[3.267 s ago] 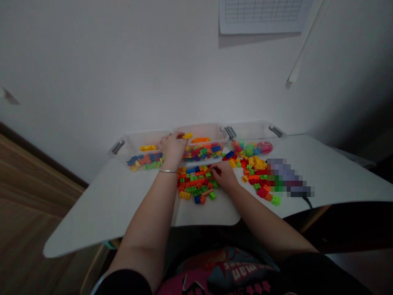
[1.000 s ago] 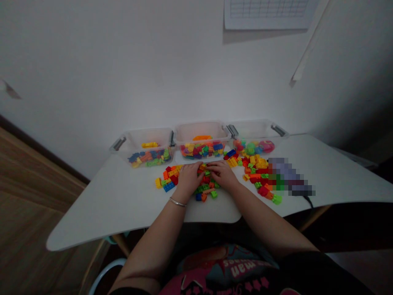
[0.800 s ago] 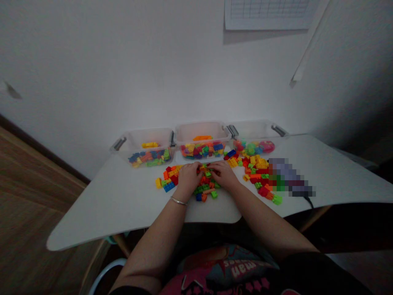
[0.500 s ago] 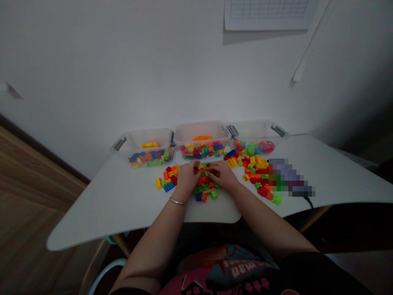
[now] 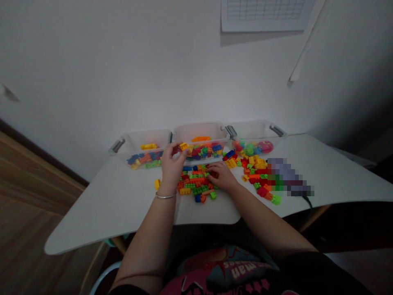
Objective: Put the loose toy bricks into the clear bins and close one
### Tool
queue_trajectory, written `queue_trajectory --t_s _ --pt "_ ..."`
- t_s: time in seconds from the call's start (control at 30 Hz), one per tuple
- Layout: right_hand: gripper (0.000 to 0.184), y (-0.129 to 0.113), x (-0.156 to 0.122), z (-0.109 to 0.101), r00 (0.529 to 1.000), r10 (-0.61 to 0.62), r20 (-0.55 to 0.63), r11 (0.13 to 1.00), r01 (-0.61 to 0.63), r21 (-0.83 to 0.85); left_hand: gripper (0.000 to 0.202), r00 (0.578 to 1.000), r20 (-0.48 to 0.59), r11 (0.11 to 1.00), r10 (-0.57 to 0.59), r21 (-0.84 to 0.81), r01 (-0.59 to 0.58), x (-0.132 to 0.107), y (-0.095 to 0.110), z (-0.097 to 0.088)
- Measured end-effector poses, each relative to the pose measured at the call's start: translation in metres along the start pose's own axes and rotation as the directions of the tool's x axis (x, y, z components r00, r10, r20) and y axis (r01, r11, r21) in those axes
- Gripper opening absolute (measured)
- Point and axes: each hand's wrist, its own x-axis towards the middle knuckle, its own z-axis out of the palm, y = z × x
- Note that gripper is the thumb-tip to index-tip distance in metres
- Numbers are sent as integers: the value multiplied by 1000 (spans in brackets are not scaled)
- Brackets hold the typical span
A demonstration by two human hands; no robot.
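My left hand [image 5: 172, 162] is raised above the near edge of the middle clear plastic bin [image 5: 199, 132], pinching a small cluster of bricks: a yellow toy brick [image 5: 183, 146] joined to a red one. My right hand [image 5: 222, 176] rests on the main pile of coloured plastic bricks [image 5: 196, 184], its fingertips curled at a dark red brick. A second pile of bricks [image 5: 256, 172] lies to the right of that hand. The left clear bin [image 5: 129, 141] and the right clear bin [image 5: 254, 130] both hold sorted bricks and pieces.
The three bins with grey handles stand in a row along the far edge of the white table [image 5: 123, 205]. A pixelated object [image 5: 288, 176] with a black cable lies at the right. A gridded paper sheet [image 5: 264, 12] hangs on the wall.
My left hand has lifted off the pile and moved forward toward the bins with bricks pinched in it. My right hand stays on the pile.
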Motion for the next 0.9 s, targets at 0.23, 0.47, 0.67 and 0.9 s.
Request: queue_trajectory --t_s 0.23,0.47,0.67,0.9 --pt "17 1 0 1 1000 -20 -7 999 20 29 28 1000 4 986 -1 168 0 58 14 8" --pt "14 1 1 -2 999 -30 -14 999 31 29 35 918 246 736 -311 673 69 74 15 33" --pt "15 -1 1 -3 1000 -17 2 1000 17 17 41 856 294 589 -426 808 16 81 18 38" --pt "15 -2 1 -3 1000 -15 8 1000 14 17 27 953 191 744 -235 666 50 74 -3 43"
